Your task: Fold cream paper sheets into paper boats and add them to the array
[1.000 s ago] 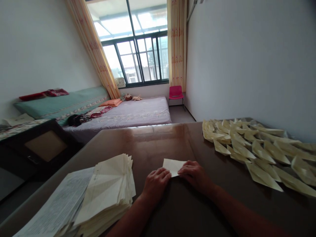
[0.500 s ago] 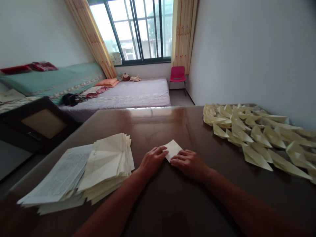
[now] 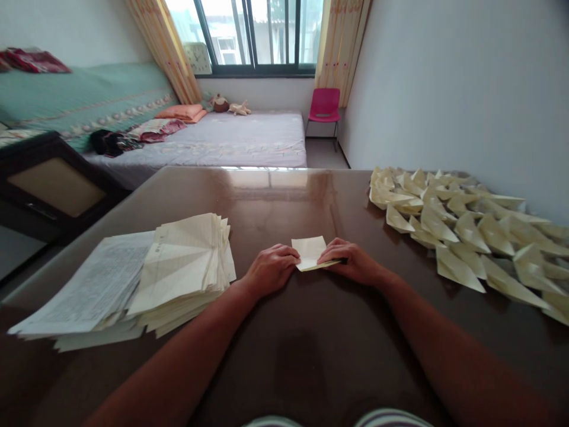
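Note:
Between my hands a small folded piece of cream paper (image 3: 310, 249) rests at the middle of the brown table (image 3: 284, 332). My left hand (image 3: 274, 265) grips its left corner, thumb and fingers closed together. On the other side my right hand (image 3: 351, 261) pinches the right part, where a folded edge sticks out between the fingers. The paper's near edge is lifted a little into a fold. Part of the paper is covered by the fingers.
Left of my forearm lies a stack of cream sheets (image 3: 178, 261) beside printed white sheets (image 3: 98, 279). Many folded paper boats (image 3: 466, 231) crowd the right side by the wall. Beyond the table are a bed (image 3: 249, 139) and a pink chair (image 3: 324, 105).
The paper has turned from a diamond position to nearly square-on, and its near edge is now folded up. My right hand has shifted to its right side. The camera has tilted downward.

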`<state>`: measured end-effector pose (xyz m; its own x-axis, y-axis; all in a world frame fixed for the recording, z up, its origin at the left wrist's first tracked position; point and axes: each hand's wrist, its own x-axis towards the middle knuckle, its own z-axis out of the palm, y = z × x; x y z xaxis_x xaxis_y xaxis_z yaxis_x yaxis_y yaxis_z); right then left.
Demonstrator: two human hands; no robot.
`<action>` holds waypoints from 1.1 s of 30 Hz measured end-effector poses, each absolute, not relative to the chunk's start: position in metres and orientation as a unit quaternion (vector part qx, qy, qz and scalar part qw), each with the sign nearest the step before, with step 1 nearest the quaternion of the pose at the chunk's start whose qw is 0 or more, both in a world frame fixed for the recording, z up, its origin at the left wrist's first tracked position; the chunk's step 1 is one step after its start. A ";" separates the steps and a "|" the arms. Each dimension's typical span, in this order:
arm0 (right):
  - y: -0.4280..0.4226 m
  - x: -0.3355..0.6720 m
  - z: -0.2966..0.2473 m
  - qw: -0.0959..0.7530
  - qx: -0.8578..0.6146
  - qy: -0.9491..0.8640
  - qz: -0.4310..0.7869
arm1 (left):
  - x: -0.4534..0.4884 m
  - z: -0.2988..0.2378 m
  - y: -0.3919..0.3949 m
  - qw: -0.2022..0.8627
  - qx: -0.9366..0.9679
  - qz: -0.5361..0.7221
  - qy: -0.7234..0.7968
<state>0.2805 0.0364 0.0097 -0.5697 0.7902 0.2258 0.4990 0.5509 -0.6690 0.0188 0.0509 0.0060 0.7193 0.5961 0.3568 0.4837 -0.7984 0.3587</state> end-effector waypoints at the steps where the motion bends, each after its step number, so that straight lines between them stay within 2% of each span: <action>1: 0.037 0.282 0.009 0.266 -0.396 -0.828 0.295 | 0.020 0.008 0.049 0.125 0.919 0.226 0.298; 7: 0.037 0.275 0.006 0.257 -0.485 -0.771 0.323 | 0.027 0.012 0.043 0.165 0.879 0.222 0.389; 13: 0.037 0.259 -0.001 0.288 -0.571 -0.729 0.242 | 0.030 0.009 0.046 0.242 0.795 0.253 0.496; 18: 0.040 0.248 0.003 0.181 -0.659 -0.721 0.120 | 0.032 0.006 0.044 0.177 0.829 0.228 0.479; 23: 0.050 0.240 0.015 0.063 -0.666 -0.741 0.055 | 0.033 0.002 0.042 0.124 0.849 0.212 0.468; 26: 0.053 0.239 0.018 0.049 -0.661 -0.747 0.059 | 0.034 0.002 0.041 0.109 0.854 0.196 0.469; 33: 0.050 0.238 0.011 0.077 -0.677 -0.731 0.041 | 0.037 0.006 0.039 0.094 0.857 0.169 0.478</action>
